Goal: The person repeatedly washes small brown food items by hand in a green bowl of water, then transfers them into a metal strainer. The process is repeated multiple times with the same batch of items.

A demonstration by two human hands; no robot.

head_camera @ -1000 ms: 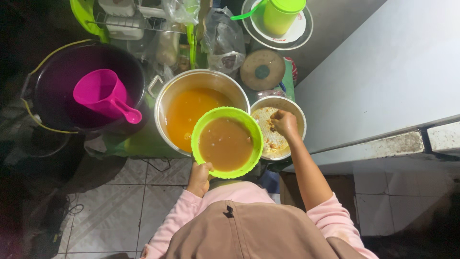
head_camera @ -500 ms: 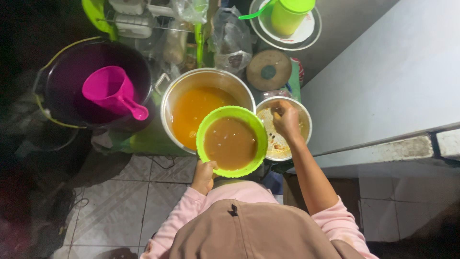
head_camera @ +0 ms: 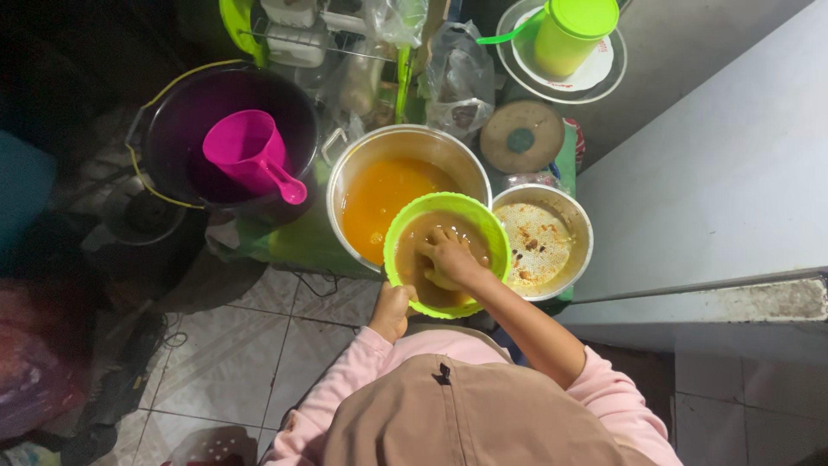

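While left hand [head_camera: 392,312] clasps the round lime-green plastic bowl's [head_camera: 483,226] near rim, right hand [head_camera: 450,259] – fingers curled, grasping nothing visible – dips inside its brown liquid.

Top: pink long-sleeved garment [head_camera: 371,380], soft and plain.
Sleeves: left sleeve [head_camera: 341,380] reaches the wrist; right sleeve [head_camera: 617,401] is pushed up past the elbow, forearm bare.
Head covering: tan-brown cloth [head_camera: 483,418] draped over head and shoulders, smooth folds.
Marking: small dark pin or clip [head_camera: 443,373] at the cloth's front edge.
Hands: bare, no rings or gloves visible.
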